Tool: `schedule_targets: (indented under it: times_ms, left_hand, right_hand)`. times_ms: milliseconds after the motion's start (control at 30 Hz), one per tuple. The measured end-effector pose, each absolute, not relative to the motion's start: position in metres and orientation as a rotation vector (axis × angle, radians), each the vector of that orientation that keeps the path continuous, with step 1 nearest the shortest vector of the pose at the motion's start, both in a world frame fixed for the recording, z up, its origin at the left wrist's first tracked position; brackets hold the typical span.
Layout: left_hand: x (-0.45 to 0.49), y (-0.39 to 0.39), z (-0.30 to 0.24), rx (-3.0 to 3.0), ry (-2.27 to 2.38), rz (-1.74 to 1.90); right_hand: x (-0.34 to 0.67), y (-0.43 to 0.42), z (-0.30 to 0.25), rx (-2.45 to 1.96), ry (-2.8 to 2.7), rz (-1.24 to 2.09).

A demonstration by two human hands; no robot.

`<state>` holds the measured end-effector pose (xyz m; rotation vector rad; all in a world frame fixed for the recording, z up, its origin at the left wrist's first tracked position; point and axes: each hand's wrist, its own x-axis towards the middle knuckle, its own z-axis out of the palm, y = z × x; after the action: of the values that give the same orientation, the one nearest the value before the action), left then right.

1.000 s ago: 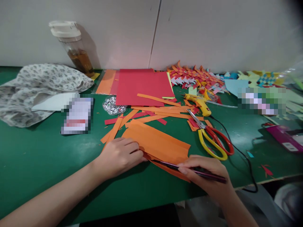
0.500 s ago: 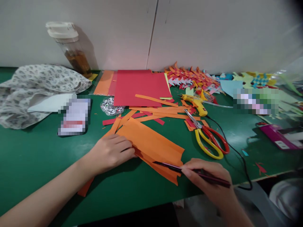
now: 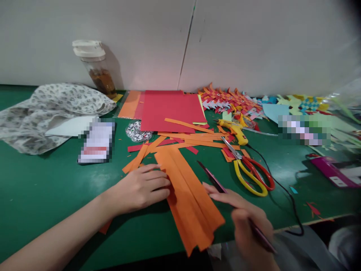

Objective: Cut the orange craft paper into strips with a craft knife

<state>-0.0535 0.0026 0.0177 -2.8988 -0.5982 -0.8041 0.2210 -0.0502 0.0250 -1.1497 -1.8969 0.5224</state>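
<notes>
A creased sheet of orange paper with notched ends slants across the front of the green table. My left hand grips its left edge with curled fingers; the thumb is hidden. Between the fingers of my right hand is a slim purple craft knife, its dark pointed tip up and apart from the paper, just right of it. Loose orange strips lie beyond the sheet, and another orange strip shows partly under my left forearm.
Scissors and a yellow glue gun with a black cord lie to the right. Red paper, googly eyes and woven paper pieces sit farther back. Left are a phone, patterned cloth and a bottle.
The orange paper has swung round so its near end points more toward me, opening out along its creases. My right hand has drawn the knife's tip off the paper.
</notes>
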Motion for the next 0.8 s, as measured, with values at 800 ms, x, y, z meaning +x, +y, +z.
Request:
schedule_targets:
  times_ms: [800]
  left_hand:
    - [-0.059, 0.005, 0.037, -2.772, -2.069, -0.386]
  right_hand:
    - [0.174, -0.030, 0.013, -1.321, -2.541, -0.015]
